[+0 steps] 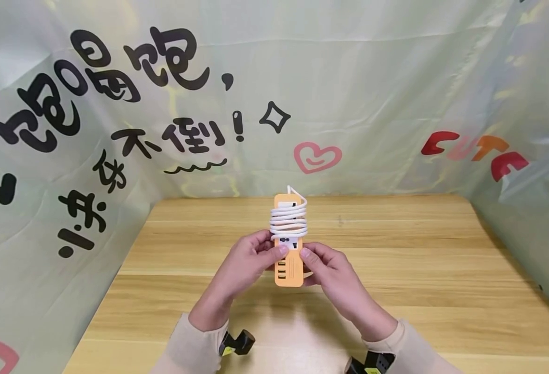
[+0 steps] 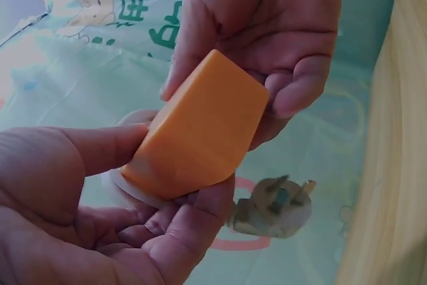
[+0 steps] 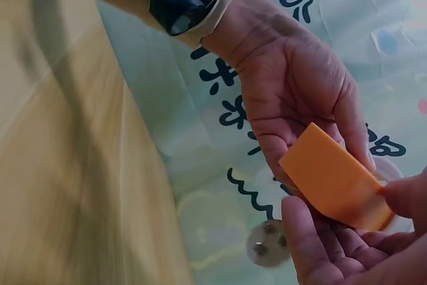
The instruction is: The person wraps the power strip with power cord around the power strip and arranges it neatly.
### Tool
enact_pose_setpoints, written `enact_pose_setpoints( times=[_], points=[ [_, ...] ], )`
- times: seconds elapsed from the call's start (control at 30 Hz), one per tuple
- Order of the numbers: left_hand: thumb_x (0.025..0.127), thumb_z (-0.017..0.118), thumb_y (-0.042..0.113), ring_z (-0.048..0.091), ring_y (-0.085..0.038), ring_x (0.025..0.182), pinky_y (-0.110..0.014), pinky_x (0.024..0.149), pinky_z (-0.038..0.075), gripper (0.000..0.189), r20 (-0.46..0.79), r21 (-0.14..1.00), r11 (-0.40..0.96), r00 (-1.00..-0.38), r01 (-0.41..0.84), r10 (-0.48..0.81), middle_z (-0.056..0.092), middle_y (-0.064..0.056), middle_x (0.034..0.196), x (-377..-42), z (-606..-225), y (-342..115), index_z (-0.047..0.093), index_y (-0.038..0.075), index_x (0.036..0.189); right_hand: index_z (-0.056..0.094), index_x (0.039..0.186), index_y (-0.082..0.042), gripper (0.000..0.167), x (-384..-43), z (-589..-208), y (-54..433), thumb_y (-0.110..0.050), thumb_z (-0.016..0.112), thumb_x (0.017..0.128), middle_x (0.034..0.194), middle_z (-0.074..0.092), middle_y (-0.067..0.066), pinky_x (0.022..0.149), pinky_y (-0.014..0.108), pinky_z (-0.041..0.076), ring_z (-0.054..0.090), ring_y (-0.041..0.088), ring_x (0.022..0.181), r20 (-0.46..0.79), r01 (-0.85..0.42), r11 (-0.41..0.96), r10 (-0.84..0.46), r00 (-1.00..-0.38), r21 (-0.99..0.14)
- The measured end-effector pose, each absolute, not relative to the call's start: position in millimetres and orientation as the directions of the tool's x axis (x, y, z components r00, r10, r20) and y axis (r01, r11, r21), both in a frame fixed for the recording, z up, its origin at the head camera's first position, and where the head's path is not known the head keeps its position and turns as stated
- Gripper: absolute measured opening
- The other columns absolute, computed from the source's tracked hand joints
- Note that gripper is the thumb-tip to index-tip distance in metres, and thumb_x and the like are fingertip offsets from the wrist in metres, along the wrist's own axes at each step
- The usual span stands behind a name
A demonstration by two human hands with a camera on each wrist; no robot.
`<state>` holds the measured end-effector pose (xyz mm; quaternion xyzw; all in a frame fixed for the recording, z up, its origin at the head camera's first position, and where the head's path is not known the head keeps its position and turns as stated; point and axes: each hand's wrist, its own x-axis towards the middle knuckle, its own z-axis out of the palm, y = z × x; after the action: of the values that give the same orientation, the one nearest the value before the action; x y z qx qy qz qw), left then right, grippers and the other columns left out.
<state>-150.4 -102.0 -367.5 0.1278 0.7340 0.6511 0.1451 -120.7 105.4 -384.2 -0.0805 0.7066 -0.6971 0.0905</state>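
An orange power strip [image 1: 289,270] is held upright above the table, its face with USB ports and sockets towards me. White cord [image 1: 288,222] is wound several times around its upper half. My left hand [image 1: 251,259] grips the strip's left side, thumb on its front. From the right, my right hand [image 1: 332,270] holds the opposite edge with the thumb along it. Both wrist views show the strip's orange end face [image 2: 200,128] between the two hands. The three-pin plug [image 2: 275,206] hangs beyond the strip in the left wrist view.
A wooden table [image 1: 396,270] lies under the hands. Printed cloth [image 1: 373,93] with black lettering, a pink heart and the word CUTE stands around its back and sides. Black wrist cameras [image 1: 237,343] sit on both sleeves.
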Motion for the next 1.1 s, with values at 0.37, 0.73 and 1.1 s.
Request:
enact_pose_setpoints(
  times=[0.37, 0.73, 1.1],
  points=[
    [0.101, 0.071, 0.014, 0.073, -0.019, 0.098, -0.038, 0.089, 0.062, 0.041, -0.131, 0.989, 0.118, -0.862, -0.083, 0.489, 0.072, -0.017, 0.113, -153, -373, -99, 0.061, -0.007, 0.135, 0.062, 0.141, -0.005, 0.035, -140, -399, 120, -0.01, 0.059, 0.106, 0.133, 0.068, 0.016, 0.101, 0.045, 0.057, 0.064, 0.032, 0.124, 0.04, -0.11, 0.291, -0.234, -0.971, -0.95],
    [0.103, 0.066, 0.01, 0.073, -0.017, 0.095, -0.042, 0.088, 0.063, 0.041, -0.14, 0.99, 0.071, -0.827, -0.121, 0.544, 0.071, -0.014, 0.111, -153, -374, -98, 0.057, -0.009, 0.139, 0.059, 0.131, 0.009, 0.045, -149, -415, 124, -0.007, 0.076, 0.093, 0.114, 0.068, 0.017, 0.083, 0.036, 0.058, 0.065, 0.026, 0.099, -0.06, -0.101, 0.308, -0.472, -0.88, -0.946],
    [0.102, 0.068, 0.012, 0.074, -0.018, 0.094, -0.039, 0.085, 0.063, 0.039, -0.151, 0.986, 0.139, -0.849, -0.093, 0.506, 0.072, -0.015, 0.11, -153, -377, -99, 0.06, -0.008, 0.135, 0.061, 0.128, 0.009, 0.039, -151, -408, 134, -0.003, 0.066, 0.091, 0.103, 0.07, 0.02, 0.072, 0.039, 0.063, 0.068, 0.023, 0.082, -0.107, -0.004, 0.262, -0.408, -0.906, -0.965]
  ],
)
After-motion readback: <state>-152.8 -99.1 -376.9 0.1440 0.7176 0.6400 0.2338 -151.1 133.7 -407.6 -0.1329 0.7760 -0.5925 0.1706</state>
